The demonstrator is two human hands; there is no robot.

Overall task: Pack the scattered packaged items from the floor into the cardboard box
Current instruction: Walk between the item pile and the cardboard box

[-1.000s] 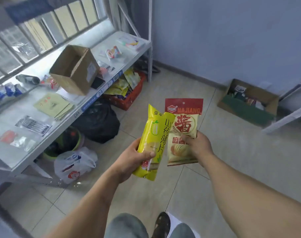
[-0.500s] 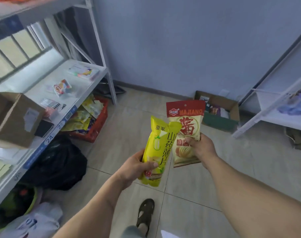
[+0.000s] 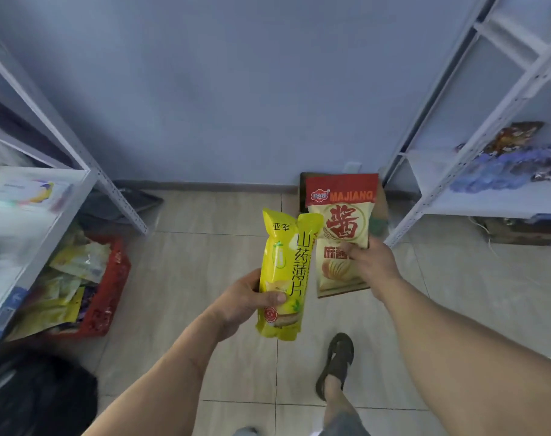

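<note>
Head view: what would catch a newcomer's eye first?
Two snack packets held up mid-frame: a yellow packet gripped by the left hand, and a red-topped MAJIANG packet pinched by the right hand. The cardboard box on the floor by the wall is mostly hidden behind the MAJIANG packet.

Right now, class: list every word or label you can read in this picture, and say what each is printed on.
"MAJIANG": red band of the red packet, held by the right hand.
"酱", large red character: same packet.
"亚军": top of the yellow packet, held by the left hand.
"山药薄片": down the yellow packet.
The small logos, the lower text on the red packet and the shelf items are too blurred to read.
</note>
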